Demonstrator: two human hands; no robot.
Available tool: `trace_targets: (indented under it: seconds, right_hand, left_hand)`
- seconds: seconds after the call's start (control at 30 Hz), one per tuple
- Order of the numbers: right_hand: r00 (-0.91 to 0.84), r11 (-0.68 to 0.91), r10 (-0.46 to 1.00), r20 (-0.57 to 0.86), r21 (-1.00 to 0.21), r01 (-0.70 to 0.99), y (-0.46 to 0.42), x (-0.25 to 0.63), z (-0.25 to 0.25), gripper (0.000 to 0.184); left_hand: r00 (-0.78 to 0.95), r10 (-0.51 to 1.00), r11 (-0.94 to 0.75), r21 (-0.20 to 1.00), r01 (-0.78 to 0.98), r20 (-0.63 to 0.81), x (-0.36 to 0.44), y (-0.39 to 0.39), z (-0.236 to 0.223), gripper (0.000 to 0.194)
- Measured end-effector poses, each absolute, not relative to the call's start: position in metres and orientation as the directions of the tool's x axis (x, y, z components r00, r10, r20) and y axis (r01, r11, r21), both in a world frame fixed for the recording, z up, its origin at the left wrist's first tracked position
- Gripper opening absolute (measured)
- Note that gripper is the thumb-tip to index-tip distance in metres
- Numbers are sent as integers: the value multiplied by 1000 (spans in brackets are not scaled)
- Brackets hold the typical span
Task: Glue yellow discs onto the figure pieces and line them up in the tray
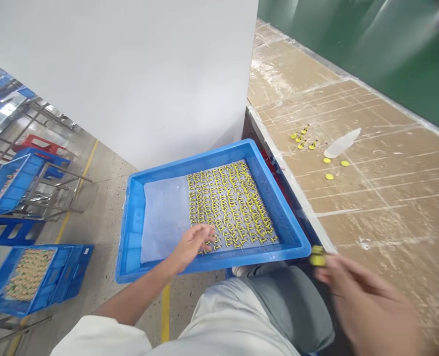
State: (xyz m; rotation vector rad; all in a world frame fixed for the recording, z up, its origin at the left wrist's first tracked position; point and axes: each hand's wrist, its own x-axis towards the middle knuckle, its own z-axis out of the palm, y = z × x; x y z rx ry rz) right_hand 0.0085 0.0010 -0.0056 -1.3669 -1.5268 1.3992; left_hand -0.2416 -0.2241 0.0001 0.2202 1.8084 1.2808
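A blue tray [130, 222] lies lengthwise left to right. The left hand [195, 241], loosely spread, is over its near side; the right hand [367, 301], beside its near right corner, pinches yellow, dark-marked pieces [317, 256] (blurred, long axis unclear).

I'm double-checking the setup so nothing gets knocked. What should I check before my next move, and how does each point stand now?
1. Right hand has hold of something: ok, a yellow item at the fingertips, blurred.
2. Left hand off the rows of small yellow pieces: cannot tell; it is at their near edge, contact unclear.
3. Sheet inside the blue tray: ok.
4. Tray fully supported: cannot tell, its underside is hidden.
5. Loose yellow pieces on the bench gathered together: not ok, they lie scattered.
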Motion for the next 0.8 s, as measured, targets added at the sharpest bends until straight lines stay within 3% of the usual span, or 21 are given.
trace_targets:
  seconds: [0.07,0.17,0.3,0.43,0.5,0.63,0.8]
  right_hand:
    - [-505,-342,764,-401,-916,210,-31,-45,4,40]
    - [-752,-448,493,-439,-868,213,-65,-101,12,41]
    - [-815,-462,407,-412,-863,205,-79,-130,6,38]
    - [-854,-445,365,-370,-875,189,-86,-149,-7,38]
    - [-872,-388,353,-339,-901,193,-89,-161,-10,41]
    - [-850,-120,450,-274,-962,246,-84,-165,-13,41]
    - [-778,197,624,-75,-948,249,-39,-111,-10,21]
  left_hand:
    - [-517,677,371,850,-375,-524,-223,-207,11,58]
    - [-495,758,227,884,-410,-424,-211,-197,19,54]
    - [-571,703,179,882,-435,-424,-220,-207,16,42]
    - [-638,588,161,845,-510,-497,-234,-220,3,44]
    - [-666,548,160,845,-510,-506,-245,-225,-6,45]
    - [-784,390,216,875,-432,-483,-292,-234,-29,37]
    - [-906,225,455,861,-227,-358,-385,-239,-57,32]
